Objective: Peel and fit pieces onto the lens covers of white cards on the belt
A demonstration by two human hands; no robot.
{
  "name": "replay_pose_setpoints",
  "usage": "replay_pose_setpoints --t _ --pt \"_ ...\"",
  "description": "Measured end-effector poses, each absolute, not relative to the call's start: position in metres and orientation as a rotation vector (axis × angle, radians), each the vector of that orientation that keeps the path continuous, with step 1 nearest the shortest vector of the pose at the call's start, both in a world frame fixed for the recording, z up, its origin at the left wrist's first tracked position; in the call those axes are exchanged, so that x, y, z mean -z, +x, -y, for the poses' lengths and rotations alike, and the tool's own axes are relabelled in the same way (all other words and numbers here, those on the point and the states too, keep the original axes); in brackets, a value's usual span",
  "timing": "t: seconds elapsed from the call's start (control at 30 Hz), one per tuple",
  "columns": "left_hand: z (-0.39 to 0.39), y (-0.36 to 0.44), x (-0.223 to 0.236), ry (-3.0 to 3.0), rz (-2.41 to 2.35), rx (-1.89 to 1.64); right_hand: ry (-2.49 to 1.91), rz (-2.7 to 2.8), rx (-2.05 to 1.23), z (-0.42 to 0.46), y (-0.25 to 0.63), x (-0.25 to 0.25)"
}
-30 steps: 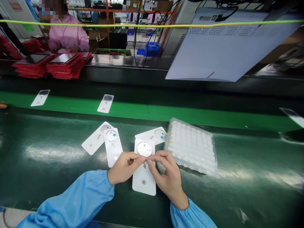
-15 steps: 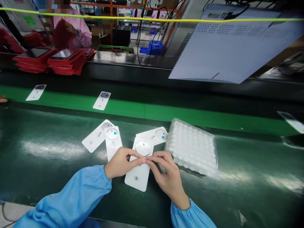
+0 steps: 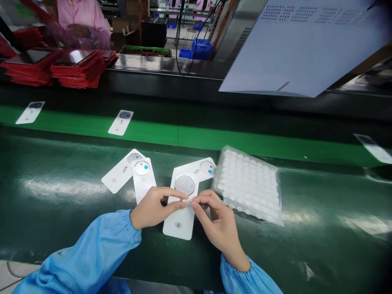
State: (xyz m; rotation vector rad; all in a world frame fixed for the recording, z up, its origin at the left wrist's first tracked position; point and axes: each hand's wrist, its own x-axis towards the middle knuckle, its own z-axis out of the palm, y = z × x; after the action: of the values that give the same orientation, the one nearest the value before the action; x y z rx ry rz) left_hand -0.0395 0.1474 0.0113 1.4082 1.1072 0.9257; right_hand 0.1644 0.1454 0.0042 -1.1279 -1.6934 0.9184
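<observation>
Pinching over a white card (image 3: 178, 226) seen from the head camera, the left hand (image 3: 152, 211) and right hand (image 3: 214, 220) bring their fingertips together just below its octagonal silver disc (image 3: 184, 185); whatever they grip is too small to tell. A clear blister tray (image 3: 249, 183) of white pieces lies just beside the right hand.
</observation>
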Motion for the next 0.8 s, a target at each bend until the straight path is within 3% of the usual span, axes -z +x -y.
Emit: replay_pose_setpoints --t 0.2,0.4,0.8 --pt "-0.145 -0.037 -0.010 1.368 -1.094 -0.920 -1.160 1.520 -1.208 -0.146 0.168 -0.007" --pt "-0.141 -0.036 -0.010 1.292 -1.005 -0.940 -1.162 1.431 -1.259 -0.146 0.166 -0.012" --pt "-0.137 -0.027 -0.007 1.371 -1.025 -0.932 -1.283 1.498 -0.797 -0.144 0.162 -0.009"
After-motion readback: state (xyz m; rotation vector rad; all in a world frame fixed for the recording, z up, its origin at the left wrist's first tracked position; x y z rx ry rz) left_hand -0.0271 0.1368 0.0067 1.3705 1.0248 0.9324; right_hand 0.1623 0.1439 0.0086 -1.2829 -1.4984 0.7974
